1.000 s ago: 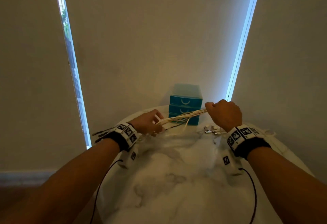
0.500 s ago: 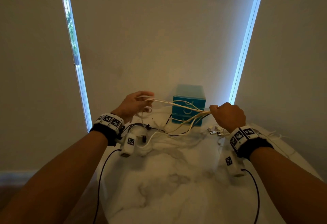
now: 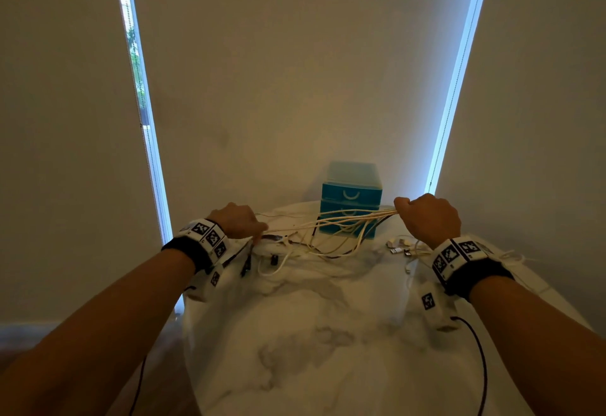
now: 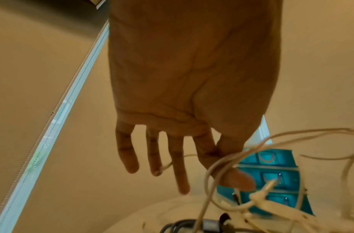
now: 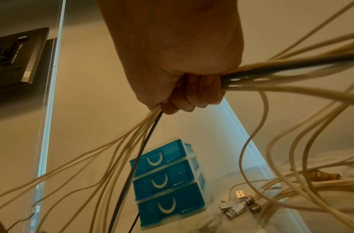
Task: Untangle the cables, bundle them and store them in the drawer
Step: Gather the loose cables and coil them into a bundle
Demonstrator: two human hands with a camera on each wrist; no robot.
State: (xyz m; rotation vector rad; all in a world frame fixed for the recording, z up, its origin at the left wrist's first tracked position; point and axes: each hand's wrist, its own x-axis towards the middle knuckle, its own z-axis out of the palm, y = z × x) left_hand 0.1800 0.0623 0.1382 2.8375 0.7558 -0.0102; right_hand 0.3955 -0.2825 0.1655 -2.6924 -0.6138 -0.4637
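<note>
A bunch of cream cables (image 3: 347, 223) with one black cable (image 5: 132, 173) among them stretches across the back of the marble table (image 3: 328, 350). My right hand (image 3: 426, 218) grips the bunch in a fist (image 5: 188, 94) just right of the blue three-drawer unit (image 3: 351, 212); all its drawers are shut. My left hand (image 3: 239, 222) is at the left end of the cables with straight, spread fingers (image 4: 180, 165), and one cream cable (image 4: 217, 164) loops over its thumb. Slack loops (image 3: 295, 254) lie on the table between the hands.
Several loose USB plugs (image 3: 400, 246) (image 5: 237, 206) lie on the table in front of my right hand. The drawer unit (image 5: 166, 181) stands against the blind at the table's back edge. Thin black leads hang from both wristbands.
My left hand has come down from a raised position with a cable to the tabletop cables. The right hand has kept its grip in almost the same place.
</note>
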